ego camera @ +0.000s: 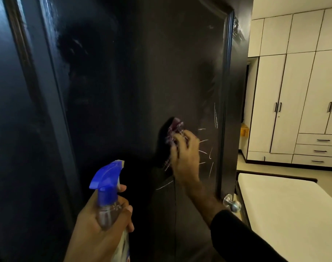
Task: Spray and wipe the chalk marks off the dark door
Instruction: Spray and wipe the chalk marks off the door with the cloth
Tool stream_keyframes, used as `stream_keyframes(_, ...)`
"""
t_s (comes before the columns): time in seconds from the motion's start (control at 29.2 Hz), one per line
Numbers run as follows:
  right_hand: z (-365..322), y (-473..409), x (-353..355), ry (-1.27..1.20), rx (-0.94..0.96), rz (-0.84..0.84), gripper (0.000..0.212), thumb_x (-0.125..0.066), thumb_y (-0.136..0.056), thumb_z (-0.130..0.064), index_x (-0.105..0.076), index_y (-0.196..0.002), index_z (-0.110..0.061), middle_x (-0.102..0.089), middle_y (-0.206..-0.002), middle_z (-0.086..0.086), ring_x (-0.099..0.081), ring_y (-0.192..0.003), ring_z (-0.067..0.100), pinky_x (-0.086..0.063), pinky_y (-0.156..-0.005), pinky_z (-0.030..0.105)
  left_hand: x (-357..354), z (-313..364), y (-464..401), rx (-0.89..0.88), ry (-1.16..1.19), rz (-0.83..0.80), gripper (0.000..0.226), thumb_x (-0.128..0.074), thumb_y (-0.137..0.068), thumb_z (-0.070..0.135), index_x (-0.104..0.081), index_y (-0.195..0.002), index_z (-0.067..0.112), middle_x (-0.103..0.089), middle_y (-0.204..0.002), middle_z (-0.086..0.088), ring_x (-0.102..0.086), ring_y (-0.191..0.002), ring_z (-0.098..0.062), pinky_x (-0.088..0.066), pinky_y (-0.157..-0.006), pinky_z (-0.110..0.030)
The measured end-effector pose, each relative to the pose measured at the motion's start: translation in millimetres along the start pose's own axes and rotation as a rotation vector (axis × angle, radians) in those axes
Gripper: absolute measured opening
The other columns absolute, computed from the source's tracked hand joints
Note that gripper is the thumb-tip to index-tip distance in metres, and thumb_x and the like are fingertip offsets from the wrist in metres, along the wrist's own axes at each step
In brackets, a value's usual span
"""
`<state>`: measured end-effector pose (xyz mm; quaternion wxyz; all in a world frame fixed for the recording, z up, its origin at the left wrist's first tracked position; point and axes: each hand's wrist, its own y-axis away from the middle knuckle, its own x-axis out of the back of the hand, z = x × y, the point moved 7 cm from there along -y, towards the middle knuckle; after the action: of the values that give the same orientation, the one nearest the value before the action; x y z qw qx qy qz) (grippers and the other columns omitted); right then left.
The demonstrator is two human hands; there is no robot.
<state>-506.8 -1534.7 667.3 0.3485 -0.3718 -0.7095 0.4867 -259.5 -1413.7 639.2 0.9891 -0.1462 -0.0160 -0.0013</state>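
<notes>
Item one, my right hand (184, 154): fingers bunched on a checked cloth (173, 133), pressing it flat against the dark door (123, 91), right of the panel's middle. The cloth is blurred, so I can only call its pattern purple and white with some doubt.

Item two, my left hand (102, 224): wrapped around the neck of a spray bottle (109, 197), near and low in view. Its blue trigger head points toward the door without touching it.

Item three, chalk marks (206, 146): thin white strokes just right of the cloth hand, between it and the door's right edge. One more stroke lies below the hand.

Item four, round metal knob (231, 203): on the door's right edge, beside my dark sleeve (242, 237).

Item five, far right: pale wardrobe (297, 91) and a white mattress (286, 210).
</notes>
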Motion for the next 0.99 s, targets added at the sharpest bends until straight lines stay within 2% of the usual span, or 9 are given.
stream_keyframes(0.1,-34,76,-29,-0.039,0.218,-0.224,0.028,-0.06,-0.1,-0.029,-0.06,-0.128,-0.028,-0.057,-0.135,0.003,-0.06,-0.115,0.023,-0.052,-0.099,0.044,-6,-2,5,-0.041,-0.012,0.018,0.045,-0.069,-0.081,-0.016,-0.064,-0.109,0.018,-0.069,-0.071,-0.019,-0.071,-0.056,-0.033,-0.057,-0.06,-0.037)
stream_keyframes(0.17,-54,146,-46,0.049,0.535,-0.401,0.041,-0.063,-0.097,-0.032,-0.052,-0.137,-0.028,-0.048,-0.146,0.006,-0.058,-0.119,0.027,-0.053,-0.095,0.044,-8,-7,5,-0.016,0.007,0.022,0.044,-0.071,-0.08,-0.015,-0.063,-0.109,0.017,-0.069,-0.071,-0.021,-0.07,-0.056,-0.033,-0.058,-0.053,-0.028)
stream_keyframes(0.24,-51,199,-55,0.092,0.654,-0.546,0.042,-0.055,-0.101,-0.034,-0.048,-0.141,-0.027,-0.042,-0.152,0.007,-0.053,-0.121,0.027,-0.052,-0.093,0.042,-14,-13,7,0.013,0.001,0.009,0.043,-0.071,-0.079,-0.015,-0.063,-0.108,0.015,-0.069,-0.073,-0.022,-0.069,-0.057,-0.035,-0.058,-0.05,-0.026)
stream_keyframes(0.34,-36,205,-46,0.147,0.538,-0.494,0.043,-0.06,-0.096,-0.032,-0.051,-0.137,-0.027,-0.044,-0.148,0.005,-0.053,-0.115,0.026,-0.053,-0.087,0.039,-19,-15,16,-0.013,-0.009,-0.022,0.041,-0.069,-0.08,-0.018,-0.062,-0.108,0.012,-0.067,-0.071,-0.024,-0.067,-0.055,-0.036,-0.058,-0.053,-0.03)
stream_keyframes(0.45,-2,186,-21,0.125,0.143,-0.294,0.046,-0.074,-0.086,-0.019,-0.059,-0.129,-0.021,-0.049,-0.138,0.007,-0.059,-0.109,0.026,-0.056,-0.084,0.037,-25,-28,22,0.004,-0.017,-0.048,0.041,-0.066,-0.081,-0.02,-0.062,-0.107,0.012,-0.066,-0.068,-0.021,-0.066,-0.055,-0.035,-0.054,-0.062,-0.043)
stream_keyframes(0.51,26,178,-1,0.098,-0.151,-0.195,0.039,-0.072,-0.089,-0.014,-0.063,-0.128,-0.017,-0.047,-0.138,0.005,-0.056,-0.113,0.022,-0.056,-0.089,0.035,-27,-38,24,0.029,-0.017,-0.055,0.041,-0.066,-0.081,-0.021,-0.062,-0.107,0.01,-0.066,-0.067,-0.018,-0.065,-0.055,-0.034,-0.054,-0.061,-0.042)
stream_keyframes(0.58,44,177,14,0.077,-0.313,-0.142,0.037,-0.072,-0.093,-0.012,-0.064,-0.128,-0.016,-0.042,-0.14,-0.001,-0.05,-0.115,0.014,-0.052,-0.089,0.029,-34,-47,28,0.059,-0.011,-0.078,0.041,-0.065,-0.081,-0.021,-0.061,-0.108,0.01,-0.066,-0.067,-0.017,-0.065,-0.056,-0.033,-0.054,-0.061,-0.041)
stream_keyframes(0.75,58,179,30,0.085,-0.381,-0.125,0.037,-0.074,-0.091,-0.011,-0.064,-0.127,-0.017,-0.041,-0.138,-0.003,-0.042,-0.116,0.005,-0.042,-0.085,0.016,-55,-60,28,0.097,-0.028,-0.128,0.041,-0.065,-0.083,-0.016,-0.06,-0.112,0.012,-0.065,-0.079,-0.025,-0.066,-0.064,-0.038,-0.054,-0.066,-0.041)
stream_keyframes(0.99,59,190,39,0.104,-0.363,-0.125,0.047,-0.079,-0.086,-0.009,-0.059,-0.127,-0.021,-0.042,-0.136,-0.001,-0.048,-0.115,0.012,-0.043,-0.086,0.017,-71,-70,20,0.164,-0.071,-0.119,0.038,-0.066,-0.085,-0.012,-0.059,-0.112,0.014,-0.065,-0.087,-0.025,-0.065,-0.066,-0.035,-0.057,-0.064,-0.039)
